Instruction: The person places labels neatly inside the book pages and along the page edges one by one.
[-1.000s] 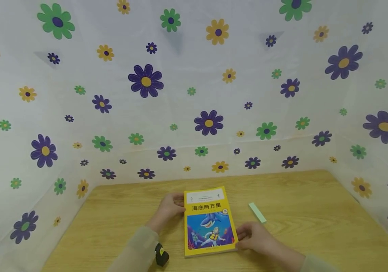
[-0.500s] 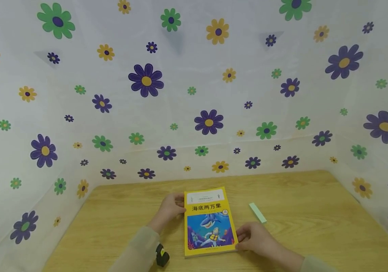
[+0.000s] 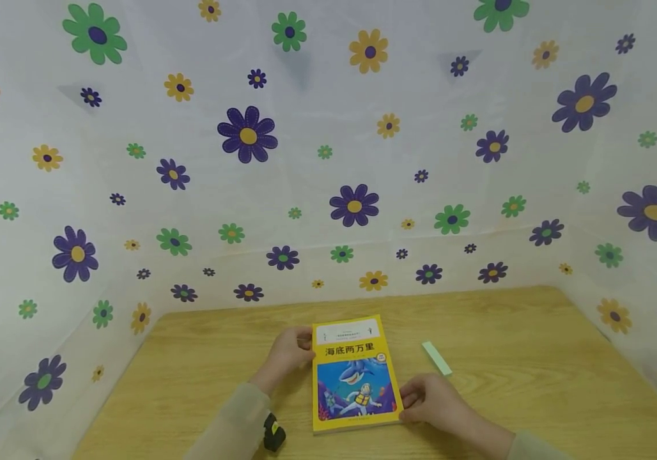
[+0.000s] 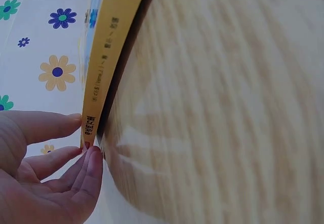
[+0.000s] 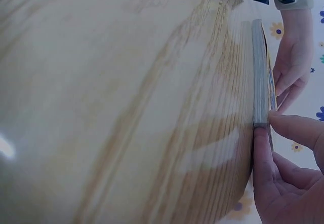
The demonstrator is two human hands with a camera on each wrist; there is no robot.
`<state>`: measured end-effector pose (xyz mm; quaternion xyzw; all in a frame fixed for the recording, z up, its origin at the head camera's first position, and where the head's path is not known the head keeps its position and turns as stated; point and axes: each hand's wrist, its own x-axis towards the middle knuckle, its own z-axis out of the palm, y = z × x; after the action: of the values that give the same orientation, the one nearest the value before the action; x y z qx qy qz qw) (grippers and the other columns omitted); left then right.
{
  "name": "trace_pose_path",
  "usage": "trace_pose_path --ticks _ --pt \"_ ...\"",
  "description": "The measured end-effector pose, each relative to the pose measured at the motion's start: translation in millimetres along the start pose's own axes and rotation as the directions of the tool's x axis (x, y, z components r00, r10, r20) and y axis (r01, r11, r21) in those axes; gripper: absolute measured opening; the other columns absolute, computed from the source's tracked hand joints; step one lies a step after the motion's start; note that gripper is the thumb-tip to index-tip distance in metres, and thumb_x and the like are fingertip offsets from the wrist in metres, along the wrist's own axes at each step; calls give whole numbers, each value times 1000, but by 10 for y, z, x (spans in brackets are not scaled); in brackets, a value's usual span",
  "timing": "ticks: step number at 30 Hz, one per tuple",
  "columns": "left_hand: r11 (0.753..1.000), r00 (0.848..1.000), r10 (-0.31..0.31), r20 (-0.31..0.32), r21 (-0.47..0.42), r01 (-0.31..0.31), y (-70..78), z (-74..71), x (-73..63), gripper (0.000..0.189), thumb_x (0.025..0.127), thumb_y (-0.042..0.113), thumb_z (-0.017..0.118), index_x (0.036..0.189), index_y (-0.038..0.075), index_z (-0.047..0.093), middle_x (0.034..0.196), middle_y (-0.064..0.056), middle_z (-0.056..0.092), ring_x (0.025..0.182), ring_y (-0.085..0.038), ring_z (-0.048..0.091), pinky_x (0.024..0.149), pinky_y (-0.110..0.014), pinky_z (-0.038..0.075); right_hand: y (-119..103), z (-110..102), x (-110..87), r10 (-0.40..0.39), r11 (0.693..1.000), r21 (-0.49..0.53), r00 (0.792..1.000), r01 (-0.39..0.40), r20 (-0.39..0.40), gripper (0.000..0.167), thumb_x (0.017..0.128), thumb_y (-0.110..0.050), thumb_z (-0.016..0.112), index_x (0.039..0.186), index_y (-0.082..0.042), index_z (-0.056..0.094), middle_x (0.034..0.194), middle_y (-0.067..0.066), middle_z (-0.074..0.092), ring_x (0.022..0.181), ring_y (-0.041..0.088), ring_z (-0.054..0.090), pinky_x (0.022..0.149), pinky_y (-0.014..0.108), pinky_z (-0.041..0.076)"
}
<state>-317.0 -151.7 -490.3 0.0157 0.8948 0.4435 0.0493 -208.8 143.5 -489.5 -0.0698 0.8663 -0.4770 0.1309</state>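
A yellow paperback book (image 3: 356, 377) lies face up on the wooden table, its cover showing a shark and a diver. My left hand (image 3: 289, 352) holds it by the spine side near the upper left corner. In the left wrist view the thumb and fingertips of that left hand (image 4: 55, 168) meet the end of the yellow spine (image 4: 109, 57). My right hand (image 3: 433, 402) pinches the lower right corner. The right wrist view shows the thumb of the right hand (image 5: 291, 176) at the cover edge and a finger below the page block (image 5: 259, 72).
A pale green strip (image 3: 436, 359) lies right of the book on the wooden table (image 3: 512, 358). White flower-print sheeting (image 3: 305, 185) encloses the table at the back and both sides. A black device (image 3: 273, 432) sits at the left wrist.
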Motion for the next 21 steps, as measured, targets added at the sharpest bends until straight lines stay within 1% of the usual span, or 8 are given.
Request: trace_pose_path --ticks 4,8,13,15,17,21 --pt "998 1000 18 -7 63 -17 33 3 -36 51 90 -6 77 139 -8 63 133 -26 69 112 -35 69 101 -49 63 13 8 13 4 1000 -14 1000 -4 -6 28 80 1 88 106 4 76 87 4 75 80 13 69 69 26 62" --pt "995 1000 28 -7 92 -27 63 4 -85 52 89 -5 76 139 -8 62 136 -26 68 120 -40 67 107 -55 59 8 12 22 19 1000 -23 1000 -19 -8 29 81 1 89 107 4 77 88 3 74 80 13 68 69 26 61" --pt "987 999 54 -7 153 -52 98 7 -125 53 89 -4 77 140 -5 62 139 -25 67 122 -40 66 108 -56 58 -20 7 20 25 999 -31 1000 -26 -9 29 81 0 89 107 3 77 88 3 74 80 13 67 69 25 61" --pt "979 997 72 -3 193 -71 116 8 -141 53 89 -3 79 140 -4 62 139 -25 66 120 -39 66 108 -56 58 -30 3 14 22 999 -32 1000 -22 -10 29 81 1 89 107 3 77 88 3 74 80 13 67 69 26 61" --pt "968 996 92 1 233 -90 124 15 -155 52 89 -2 80 139 -3 63 141 -24 65 125 -39 65 111 -57 55 -35 -2 8 16 999 -32 1000 -17 -9 29 81 1 89 107 4 77 87 3 74 80 13 68 69 26 61" --pt "938 989 148 12 315 -144 136 35 -178 47 88 -1 81 132 -1 68 143 -23 64 135 -43 58 118 -60 49 -32 -11 -1 8 1000 -27 1000 -8 2 29 81 1 88 107 5 77 88 3 75 81 13 68 70 27 62"
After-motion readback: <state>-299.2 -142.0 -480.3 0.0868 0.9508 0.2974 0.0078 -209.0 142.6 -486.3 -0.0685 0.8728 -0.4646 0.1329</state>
